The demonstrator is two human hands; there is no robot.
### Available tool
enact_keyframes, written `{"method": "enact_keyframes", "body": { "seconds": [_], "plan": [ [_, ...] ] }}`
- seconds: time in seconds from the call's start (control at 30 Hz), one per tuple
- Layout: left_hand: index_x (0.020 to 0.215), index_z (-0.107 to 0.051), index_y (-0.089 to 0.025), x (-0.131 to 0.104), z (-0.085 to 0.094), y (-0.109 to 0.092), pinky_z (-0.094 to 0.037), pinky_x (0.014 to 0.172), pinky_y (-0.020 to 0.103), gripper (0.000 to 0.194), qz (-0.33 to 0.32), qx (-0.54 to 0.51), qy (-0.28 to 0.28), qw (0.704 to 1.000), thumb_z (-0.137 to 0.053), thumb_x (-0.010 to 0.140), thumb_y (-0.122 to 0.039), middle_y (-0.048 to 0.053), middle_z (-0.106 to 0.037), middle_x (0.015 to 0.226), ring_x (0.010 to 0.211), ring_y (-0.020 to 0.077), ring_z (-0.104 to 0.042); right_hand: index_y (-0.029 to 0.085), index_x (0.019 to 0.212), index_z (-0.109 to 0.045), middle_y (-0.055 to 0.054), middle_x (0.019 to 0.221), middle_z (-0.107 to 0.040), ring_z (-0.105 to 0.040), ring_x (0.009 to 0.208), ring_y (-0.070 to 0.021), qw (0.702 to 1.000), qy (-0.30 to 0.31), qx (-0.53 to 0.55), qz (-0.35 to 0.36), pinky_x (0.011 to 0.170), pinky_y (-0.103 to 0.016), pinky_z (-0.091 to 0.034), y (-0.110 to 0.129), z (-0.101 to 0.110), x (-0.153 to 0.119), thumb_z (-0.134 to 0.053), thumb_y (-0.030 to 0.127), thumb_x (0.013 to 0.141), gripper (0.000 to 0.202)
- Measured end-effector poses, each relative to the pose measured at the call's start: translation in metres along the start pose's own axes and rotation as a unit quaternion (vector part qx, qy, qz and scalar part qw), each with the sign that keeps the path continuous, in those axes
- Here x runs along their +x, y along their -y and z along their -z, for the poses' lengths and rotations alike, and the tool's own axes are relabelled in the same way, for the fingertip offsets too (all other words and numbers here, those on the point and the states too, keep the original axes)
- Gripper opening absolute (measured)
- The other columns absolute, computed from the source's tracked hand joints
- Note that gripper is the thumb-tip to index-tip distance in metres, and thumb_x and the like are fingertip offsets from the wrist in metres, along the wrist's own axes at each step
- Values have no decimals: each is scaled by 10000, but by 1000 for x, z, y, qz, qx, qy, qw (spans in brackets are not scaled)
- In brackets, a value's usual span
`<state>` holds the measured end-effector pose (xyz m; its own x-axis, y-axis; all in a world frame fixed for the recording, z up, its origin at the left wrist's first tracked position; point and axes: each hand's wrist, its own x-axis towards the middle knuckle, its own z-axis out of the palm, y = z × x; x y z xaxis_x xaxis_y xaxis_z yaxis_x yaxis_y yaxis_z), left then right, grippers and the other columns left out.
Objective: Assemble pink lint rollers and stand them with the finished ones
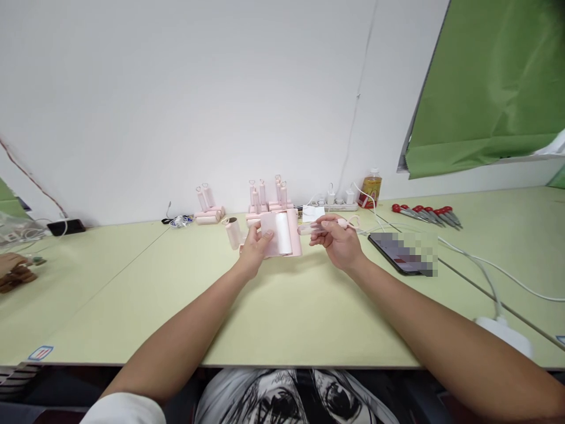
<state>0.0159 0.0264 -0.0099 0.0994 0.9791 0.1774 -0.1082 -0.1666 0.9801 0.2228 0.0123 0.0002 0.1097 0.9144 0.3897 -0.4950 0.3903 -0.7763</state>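
My left hand (255, 247) is closed on the left side of a lint roller head (283, 232), a white roll in an opened pale pink cover, raised over the table. My right hand (339, 240) pinches a clear, pinkish handle (314, 227) with a pink loop strap at its right end. The handle's left tip is close to the cover's right edge; whether they touch, I cannot tell. Just left of my left hand stands an open pink cylinder (233, 233). Behind my hands, pink rollers (282, 194) stand with handles upright, partly hidden.
More pink rollers (209, 209) are at the back left. A power strip (342, 206), a drink bottle (369, 188) and red-ended grey tools (427, 215) line the wall. A phone (399, 253) and white cables (485, 274) are at right, a black device (66, 227) at far left.
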Motion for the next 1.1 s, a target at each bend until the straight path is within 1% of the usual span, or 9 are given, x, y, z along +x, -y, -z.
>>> {"method": "enact_keyframes", "body": {
  "seconds": [0.17,0.37,0.5,0.6,0.67,0.8,0.87,0.97,1.1],
  "plan": [
    [1199,-453,-257,-6,-5,-4,-495,681,296,623,6,-36,36,999,-701,697,-530,46,-648,1061,830,185,-624,179,775,-621,-8,713,-682,-636,513,-148,1000,4,8,-10,448,-306,-582,-1,-1,0,-730,257,657,179],
    [1213,-447,-252,-6,-5,-4,-503,671,285,620,11,-37,34,999,-698,712,-517,56,-630,1089,821,173,-612,176,765,-628,-2,695,-675,-626,510,-138,1000,5,0,-11,451,-297,-579,-2,-2,-1,-739,278,651,189],
    [1246,-432,-250,-7,-5,-2,-515,651,276,634,3,-25,58,998,-671,736,-542,88,-580,1204,890,192,-605,174,763,-637,-1,673,-667,-620,508,-134,1000,10,2,-16,458,-291,-578,-4,-3,-4,-740,295,650,195],
    [1243,-444,-254,-8,-6,-1,-530,668,280,612,-6,-15,64,998,-642,752,-563,88,-548,1251,948,200,-593,171,776,-635,-9,690,-674,-628,516,-138,1000,17,10,-19,474,-299,-583,-5,-4,-5,-741,302,654,208],
    [1242,-444,-262,-9,-7,-1,-548,657,297,596,1,-10,64,998,-625,763,-568,82,-552,1226,923,196,-598,169,773,-633,-9,679,-672,-630,516,-140,999,16,13,-25,477,-299,-585,-6,-4,-5,-741,302,655,208],
    [1228,-443,-265,-10,-7,-4,-571,560,335,560,45,-5,63,997,-613,777,-550,68,-586,1049,770,185,-613,169,759,-632,0,640,-657,-616,492,-130,999,-3,13,-44,458,-284,-581,-7,-4,-4,-734,294,650,195],
    [1201,-465,-256,-10,-7,-6,-573,530,338,524,67,-13,56,996,-621,779,-525,66,-583,993,753,188,-609,167,750,-629,1,639,-652,-609,482,-128,999,-16,11,-47,441,-281,-577,-7,-5,-4,-735,293,648,194],
    [1174,-472,-247,-10,-7,-7,-569,496,324,474,91,-28,55,994,-609,794,-496,72,-576,986,747,187,-600,159,746,-628,-3,626,-642,-610,484,-135,999,-21,3,-44,435,-284,-574,-7,-5,-5,-739,300,653,202],
    [1185,-456,-254,-10,-9,-7,-545,443,283,448,76,9,33,997,-571,821,-489,68,-576,954,710,181,-589,156,758,-624,-22,696,-670,-619,495,-133,998,-29,14,-55,459,-288,-582,-9,-6,-5,-730,284,664,191]
  ]
}}
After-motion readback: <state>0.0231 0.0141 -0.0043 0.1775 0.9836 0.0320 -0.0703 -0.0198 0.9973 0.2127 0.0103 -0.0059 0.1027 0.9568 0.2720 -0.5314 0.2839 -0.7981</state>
